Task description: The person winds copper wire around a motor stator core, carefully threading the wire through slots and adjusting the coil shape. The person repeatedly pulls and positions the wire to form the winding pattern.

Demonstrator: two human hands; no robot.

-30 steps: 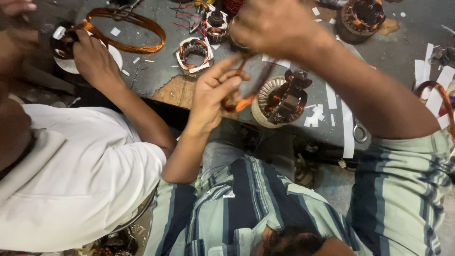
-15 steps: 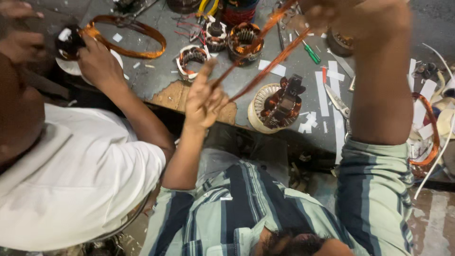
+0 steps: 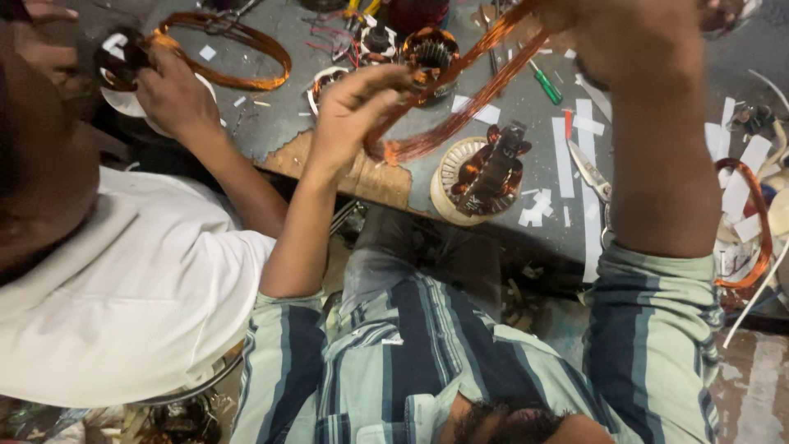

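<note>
My left hand (image 3: 353,111) is up over the near edge of the grey workbench (image 3: 509,107), and its fingers pinch the low end of a long bundle of shiny copper wire (image 3: 460,86). The bundle is stretched tight like a rope. It runs from low on my left up to high on my right. At the low end it bends round in a little loop with frayed tips. My right hand (image 3: 633,41) is closed on the high end, but the top of the picture cuts that hand off, so I cannot see its fingers well.

Right under the bundle, at the near edge of the workbench, sits a round metal motor core with copper wire inside (image 3: 481,177). A green-handled screwdriver (image 3: 544,84) lies farther back, near white paper strips (image 3: 585,140).

At the left end of the workbench another person in a white shirt (image 3: 107,288) sits close to me. That person's hand (image 3: 173,94) rests on a big oval loop of copper wire (image 3: 234,57). The small dark thing at that hand is hard to make out.

Another copper loop (image 3: 756,222) hangs at the right edge.
</note>
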